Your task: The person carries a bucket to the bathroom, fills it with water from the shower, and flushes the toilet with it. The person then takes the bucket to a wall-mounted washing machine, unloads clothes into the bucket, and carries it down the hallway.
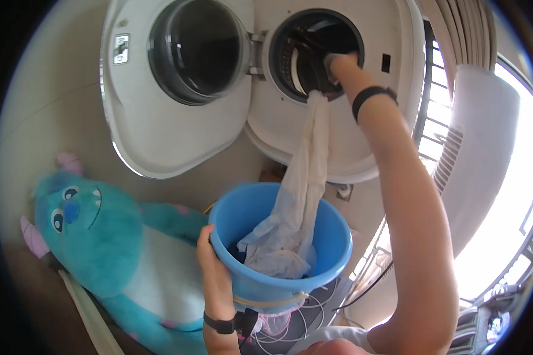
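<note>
My left hand (pixel 212 260) grips the left rim of a blue bucket (pixel 334 251), thumb up at the edge. A long white cloth (pixel 305 160) stretches from the lower lip of the washing machine's drum opening (pixel 296 65) down into the bucket, where its end lies bunched over something dark. My right hand (pixel 342 64) reaches into the drum opening, above and to the right of the cloth's upper end. Its fingers are blurred and partly hidden, so their grip does not show. The washing machine's round door (pixel 142 133) stands wide open on the left.
A large blue-green plush toy (pixel 115 236) lies left of the bucket. White cables (pixel 305 319) run along the floor below it. To the right stand a white tower-shaped appliance (pixel 485 130), a curtain (pixel 465 35) and a bright window with bars.
</note>
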`<move>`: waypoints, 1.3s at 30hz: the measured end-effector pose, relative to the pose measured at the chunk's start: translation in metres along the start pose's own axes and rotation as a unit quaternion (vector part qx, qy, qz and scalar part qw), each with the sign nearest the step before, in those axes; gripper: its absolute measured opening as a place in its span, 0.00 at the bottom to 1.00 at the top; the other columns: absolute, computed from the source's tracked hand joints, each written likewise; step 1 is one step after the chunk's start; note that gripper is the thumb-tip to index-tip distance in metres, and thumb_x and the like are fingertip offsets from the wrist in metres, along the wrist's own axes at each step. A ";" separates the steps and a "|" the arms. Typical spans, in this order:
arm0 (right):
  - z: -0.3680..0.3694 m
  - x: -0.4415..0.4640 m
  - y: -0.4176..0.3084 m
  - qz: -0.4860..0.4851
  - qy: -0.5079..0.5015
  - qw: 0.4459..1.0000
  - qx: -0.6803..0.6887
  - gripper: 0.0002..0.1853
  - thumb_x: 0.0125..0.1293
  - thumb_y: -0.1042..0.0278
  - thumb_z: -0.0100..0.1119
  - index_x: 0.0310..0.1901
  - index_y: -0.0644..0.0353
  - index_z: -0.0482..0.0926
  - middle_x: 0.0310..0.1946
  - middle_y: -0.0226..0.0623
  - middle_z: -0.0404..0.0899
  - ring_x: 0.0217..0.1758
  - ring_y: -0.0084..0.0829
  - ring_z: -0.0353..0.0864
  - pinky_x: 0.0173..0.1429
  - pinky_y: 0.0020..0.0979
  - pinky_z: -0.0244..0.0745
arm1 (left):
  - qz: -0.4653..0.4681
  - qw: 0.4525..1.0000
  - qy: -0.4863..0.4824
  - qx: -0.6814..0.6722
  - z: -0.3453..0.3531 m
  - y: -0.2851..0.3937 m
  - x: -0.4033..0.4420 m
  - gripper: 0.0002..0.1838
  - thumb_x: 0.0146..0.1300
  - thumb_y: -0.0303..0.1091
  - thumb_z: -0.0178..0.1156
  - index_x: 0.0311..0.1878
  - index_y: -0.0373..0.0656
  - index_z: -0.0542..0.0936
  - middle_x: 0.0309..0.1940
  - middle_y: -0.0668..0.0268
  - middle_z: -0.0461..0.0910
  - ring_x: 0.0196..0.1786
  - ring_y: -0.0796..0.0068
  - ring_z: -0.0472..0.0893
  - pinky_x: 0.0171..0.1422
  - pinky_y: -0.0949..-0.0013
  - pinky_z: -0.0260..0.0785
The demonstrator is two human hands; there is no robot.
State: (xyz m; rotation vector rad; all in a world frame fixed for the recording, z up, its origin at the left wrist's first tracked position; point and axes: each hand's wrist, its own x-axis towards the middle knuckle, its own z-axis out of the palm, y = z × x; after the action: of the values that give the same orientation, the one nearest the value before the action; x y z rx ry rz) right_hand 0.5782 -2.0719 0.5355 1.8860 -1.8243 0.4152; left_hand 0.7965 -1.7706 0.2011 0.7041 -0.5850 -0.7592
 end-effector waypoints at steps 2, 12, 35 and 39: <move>0.042 0.002 -0.006 0.033 -0.061 0.998 0.013 0.29 0.57 0.37 0.52 0.53 0.50 0.79 0.44 0.37 0.82 0.48 0.37 0.81 0.52 0.38 0.73 | 0.007 1.000 0.019 -0.007 0.002 0.003 -0.006 0.20 0.64 0.43 0.52 0.47 0.34 0.78 0.46 0.59 0.78 0.50 0.71 0.76 0.57 0.69 0.66; 0.091 0.009 -0.025 0.013 -0.072 0.994 0.085 0.23 0.56 0.52 0.59 0.50 0.55 0.79 0.42 0.36 0.81 0.45 0.32 0.80 0.50 0.33 0.74 | -0.007 0.998 0.036 -0.055 -0.007 0.004 -0.001 0.19 0.61 0.42 0.55 0.44 0.33 0.78 0.41 0.61 0.77 0.46 0.70 0.75 0.53 0.70 0.66; -0.006 -0.187 -0.082 -0.459 -0.228 0.849 0.130 0.20 0.61 0.55 0.55 0.54 0.49 0.77 0.49 0.32 0.80 0.58 0.30 0.74 0.62 0.39 0.65 | 0.059 0.998 -0.011 0.008 -0.003 -0.018 0.000 0.18 0.68 0.39 0.47 0.49 0.33 0.74 0.47 0.57 0.77 0.48 0.70 0.77 0.56 0.69 0.68; 0.006 -0.029 -0.097 -0.289 0.066 0.934 0.201 0.18 0.59 0.55 0.55 0.41 0.61 0.83 0.42 0.47 0.82 0.45 0.45 0.82 0.46 0.44 0.78 | 0.021 1.000 0.017 -0.011 -0.006 -0.017 0.000 0.17 0.68 0.38 0.47 0.47 0.32 0.75 0.45 0.58 0.78 0.46 0.70 0.78 0.55 0.70 0.68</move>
State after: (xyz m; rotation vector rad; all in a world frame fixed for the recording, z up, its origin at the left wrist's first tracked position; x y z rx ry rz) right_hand 0.6714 -2.0512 0.5025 2.4799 -1.0687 0.7136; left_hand 0.7938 -1.7774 0.1843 0.6822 -0.5583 -0.7117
